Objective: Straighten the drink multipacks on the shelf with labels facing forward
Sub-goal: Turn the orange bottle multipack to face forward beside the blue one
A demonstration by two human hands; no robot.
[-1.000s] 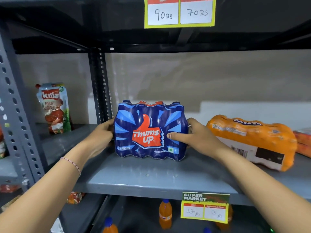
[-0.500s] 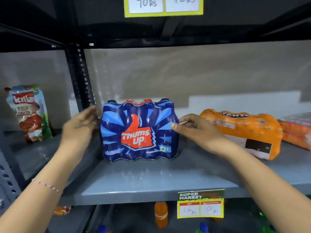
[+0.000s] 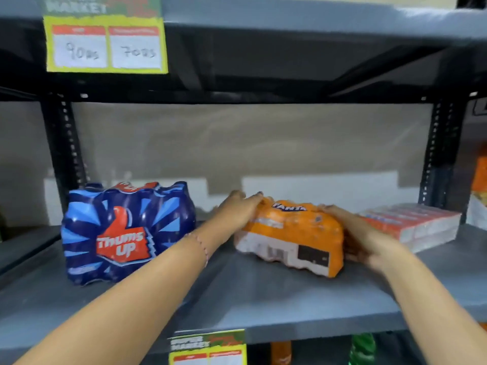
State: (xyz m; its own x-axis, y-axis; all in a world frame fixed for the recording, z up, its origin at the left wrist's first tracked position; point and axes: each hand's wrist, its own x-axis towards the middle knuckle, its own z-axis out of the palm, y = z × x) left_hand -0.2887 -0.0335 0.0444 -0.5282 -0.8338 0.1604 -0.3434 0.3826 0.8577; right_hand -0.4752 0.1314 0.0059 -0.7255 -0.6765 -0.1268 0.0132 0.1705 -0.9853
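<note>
A blue Thums Up multipack [image 3: 126, 233] stands upright at the left of the grey shelf [image 3: 263, 299], its logo facing me. An orange Fanta multipack [image 3: 292, 233] lies on its side in the middle, turned at an angle, with its white barcode panel toward me. My left hand [image 3: 239, 209] grips the Fanta pack's upper left end. At the pack's right end, my right hand [image 3: 363, 238] wraps around it. Both hands are blurred by motion.
A red and white carton pack [image 3: 413, 225] lies flat just right of the Fanta pack, behind my right hand. Black perforated uprights [image 3: 437, 159] frame the bay. A yellow price tag [image 3: 105, 46] hangs above, and bottles show on the shelf below.
Both hands let go of the Thums Up pack and moved right onto the Fanta pack. The view shifted right and up.
</note>
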